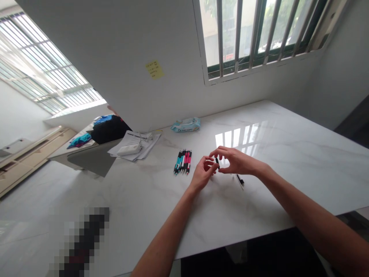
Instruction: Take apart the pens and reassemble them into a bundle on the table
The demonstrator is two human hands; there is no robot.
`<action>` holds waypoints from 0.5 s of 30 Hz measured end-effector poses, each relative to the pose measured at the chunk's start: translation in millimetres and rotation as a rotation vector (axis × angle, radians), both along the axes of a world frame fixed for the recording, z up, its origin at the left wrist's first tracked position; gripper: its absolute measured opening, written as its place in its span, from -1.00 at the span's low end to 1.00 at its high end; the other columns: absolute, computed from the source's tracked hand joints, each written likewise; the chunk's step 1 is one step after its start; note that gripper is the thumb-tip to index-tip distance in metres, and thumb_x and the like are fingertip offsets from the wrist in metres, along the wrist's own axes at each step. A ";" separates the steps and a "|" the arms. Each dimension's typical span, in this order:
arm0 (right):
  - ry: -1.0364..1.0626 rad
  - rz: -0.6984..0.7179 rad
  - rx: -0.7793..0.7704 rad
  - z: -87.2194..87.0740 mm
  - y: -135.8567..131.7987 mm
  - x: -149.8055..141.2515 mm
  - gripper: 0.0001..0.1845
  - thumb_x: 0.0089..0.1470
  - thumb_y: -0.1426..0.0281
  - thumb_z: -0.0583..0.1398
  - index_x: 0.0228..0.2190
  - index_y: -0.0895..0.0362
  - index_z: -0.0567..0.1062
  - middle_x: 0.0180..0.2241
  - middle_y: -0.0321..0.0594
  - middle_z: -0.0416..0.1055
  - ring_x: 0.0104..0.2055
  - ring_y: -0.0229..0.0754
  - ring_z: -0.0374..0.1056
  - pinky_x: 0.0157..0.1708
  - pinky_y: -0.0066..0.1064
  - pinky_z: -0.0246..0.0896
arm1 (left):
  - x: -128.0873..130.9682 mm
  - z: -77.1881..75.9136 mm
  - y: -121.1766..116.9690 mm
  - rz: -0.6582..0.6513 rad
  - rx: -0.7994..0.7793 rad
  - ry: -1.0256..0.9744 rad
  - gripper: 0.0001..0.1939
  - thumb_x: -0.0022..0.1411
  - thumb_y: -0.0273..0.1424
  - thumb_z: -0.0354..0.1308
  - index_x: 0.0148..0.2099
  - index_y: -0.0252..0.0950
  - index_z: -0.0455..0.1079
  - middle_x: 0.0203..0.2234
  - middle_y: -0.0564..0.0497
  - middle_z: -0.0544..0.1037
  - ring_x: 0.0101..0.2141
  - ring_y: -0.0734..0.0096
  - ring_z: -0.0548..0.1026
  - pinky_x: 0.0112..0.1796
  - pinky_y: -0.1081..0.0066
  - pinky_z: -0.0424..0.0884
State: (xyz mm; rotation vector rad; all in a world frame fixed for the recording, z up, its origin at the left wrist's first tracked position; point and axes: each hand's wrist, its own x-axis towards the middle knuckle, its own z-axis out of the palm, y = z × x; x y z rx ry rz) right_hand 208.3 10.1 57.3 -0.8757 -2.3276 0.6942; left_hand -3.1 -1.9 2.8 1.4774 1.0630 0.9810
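My left hand (203, 172) and my right hand (235, 161) meet above the white marbled table. Between their fingertips is a short black pen part (217, 163), pinched by my left thumb and fingers. My right thumb and fingers curve around its two ends. Below my right hand lie a small black piece (240, 179) and a thin white stick (241, 185), which look like loose pen parts. Left of my left hand, several click pens (182, 161) lie side by side in a row, with turquoise, white and pink barrels and black grips.
A light-blue wipes packet (186, 125) lies by the wall. Papers (147, 144) with a white case (129, 149) on top are at the left. A yellow sticky note (155, 69) hangs on the wall. Dark clothing (108, 129) lies beyond a grey panel (92, 159).
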 end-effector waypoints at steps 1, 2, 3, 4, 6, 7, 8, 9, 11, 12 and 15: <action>0.010 0.008 0.006 -0.3 -1.7 -3.5 -0.46 0.12 0.39 0.32 0.14 -0.09 0.45 -0.05 -0.17 0.48 -0.13 -0.09 0.46 -0.14 -0.25 0.38 | 0.5 -0.9 0.4 -0.015 -0.013 -0.023 -0.53 0.19 -0.05 0.37 -0.07 -0.25 0.34 -0.38 0.04 0.55 -0.43 0.44 0.52 -0.35 0.42 0.46; 0.018 0.014 0.006 -1.1 -2.2 -5.1 -0.45 0.14 0.38 0.32 0.16 -0.09 0.44 -0.05 -0.17 0.49 -0.14 -0.10 0.46 -0.14 -0.25 0.38 | 0.4 -1.2 0.9 -0.025 -0.015 -0.036 -0.53 0.16 -0.06 0.40 -0.09 -0.25 0.34 -0.41 0.05 0.53 -0.44 0.44 0.52 -0.34 0.42 0.46; 0.022 0.016 0.002 -2.4 -1.5 -4.8 -0.43 0.14 0.36 0.33 0.18 -0.09 0.43 -0.04 -0.17 0.49 -0.14 -0.10 0.46 -0.13 -0.24 0.39 | -0.1 -1.1 1.4 -0.025 -0.010 -0.039 -0.54 0.15 -0.08 0.41 -0.11 -0.25 0.35 -0.42 0.06 0.52 -0.44 0.45 0.51 -0.34 0.42 0.46; 0.021 0.008 -0.004 -4.2 0.4 -2.8 -0.41 0.15 0.34 0.34 0.19 -0.09 0.42 -0.02 -0.16 0.49 -0.13 -0.10 0.46 -0.12 -0.23 0.39 | -0.9 -0.7 1.8 -0.014 0.001 -0.029 -0.56 0.14 -0.10 0.42 -0.13 -0.26 0.37 -0.41 0.05 0.53 -0.44 0.45 0.51 -0.34 0.42 0.46; 0.002 -0.043 -0.015 -8.9 7.1 5.5 -0.43 0.13 0.30 0.36 0.16 -0.07 0.45 -0.01 -0.15 0.50 -0.13 -0.08 0.46 -0.12 -0.21 0.40 | -3.1 0.1 2.9 0.036 0.033 0.023 -0.63 0.16 -0.14 0.40 -0.15 -0.26 0.42 -0.37 0.02 0.56 -0.41 0.44 0.52 -0.34 0.43 0.46; -0.023 -0.079 -0.022 -11.9 11.3 10.8 -0.48 0.11 0.29 0.37 0.11 -0.05 0.49 -0.04 -0.14 0.52 -0.14 -0.07 0.47 -0.13 -0.21 0.40 | -4.4 0.4 3.6 0.066 0.053 0.057 -0.66 0.17 -0.15 0.39 -0.15 -0.25 0.44 -0.34 0.01 0.57 -0.40 0.44 0.53 -0.34 0.44 0.46; -0.059 -0.114 -0.034 -15.1 15.6 16.2 -0.54 0.10 0.29 0.38 0.05 -0.03 0.53 -0.09 -0.15 0.55 -0.17 -0.06 0.48 -0.16 -0.21 0.40 | -5.8 0.5 4.4 0.094 0.073 0.090 -0.69 0.18 -0.17 0.37 -0.14 -0.24 0.47 -0.32 0.00 0.58 -0.39 0.44 0.53 -0.35 0.44 0.46; -0.103 -0.138 -0.054 -18.6 19.5 21.2 -0.60 0.08 0.29 0.39 -0.02 -0.01 0.57 -0.14 -0.15 0.57 -0.20 -0.05 0.48 -0.20 -0.21 0.40 | -7.1 0.5 5.2 0.117 0.093 0.115 -0.71 0.19 -0.18 0.35 -0.14 -0.24 0.48 -0.31 -0.01 0.59 -0.39 0.44 0.52 -0.35 0.45 0.46; -0.190 -0.157 -0.113 -25.6 25.5 28.0 -0.67 0.04 0.30 0.41 -0.11 0.00 0.62 -0.24 -0.17 0.59 -0.29 -0.06 0.49 -0.29 -0.24 0.38 | -9.3 0.4 6.7 0.144 0.127 0.142 -0.75 0.21 -0.21 0.33 -0.13 -0.23 0.51 -0.28 -0.02 0.60 -0.38 0.43 0.52 -0.34 0.44 0.47; -0.224 -0.158 -0.145 -28.8 27.3 29.5 -0.69 0.03 0.32 0.41 -0.13 0.00 0.63 -0.27 -0.17 0.60 -0.32 -0.07 0.49 -0.33 -0.26 0.37 | -10.1 0.5 7.1 0.151 0.140 0.149 -0.76 0.21 -0.22 0.32 -0.13 -0.22 0.53 -0.28 -0.02 0.61 -0.37 0.43 0.53 -0.33 0.44 0.48; -0.266 -0.149 -0.215 -35.3 29.3 27.8 -0.71 0.02 0.45 0.37 -0.16 0.01 0.64 -0.32 -0.20 0.62 -0.39 -0.11 0.49 -0.39 -0.30 0.35 | -11.3 1.8 6.9 0.166 0.162 0.169 -0.79 0.21 -0.25 0.32 -0.13 -0.22 0.56 -0.27 -0.01 0.62 -0.36 0.42 0.53 -0.33 0.44 0.48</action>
